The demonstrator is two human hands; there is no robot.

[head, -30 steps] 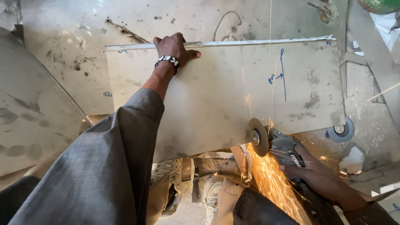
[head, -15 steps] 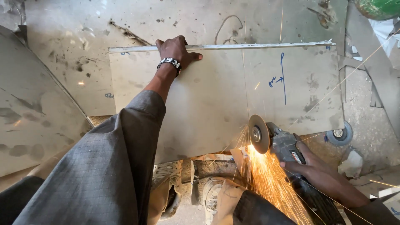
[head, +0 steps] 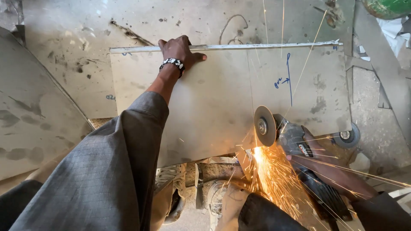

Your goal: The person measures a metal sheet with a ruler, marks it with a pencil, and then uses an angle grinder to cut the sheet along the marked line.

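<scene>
the left hand (head: 180, 51) presses flat, fingers spread, on the far edge of a metal sheet (head: 214, 98). near right, the right hand (head: 319, 156), fingers clamped on an angle grinder (head: 284, 134), cuts the sheet's near edge, throwing sparks (head: 274, 179).

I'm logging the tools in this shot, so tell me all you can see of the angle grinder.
The angle grinder has a dusty grey body and a round grey cutting disc standing on edge. The right hand grips it. The disc bites into the near edge of the pale metal sheet, throwing orange sparks downward.
</scene>
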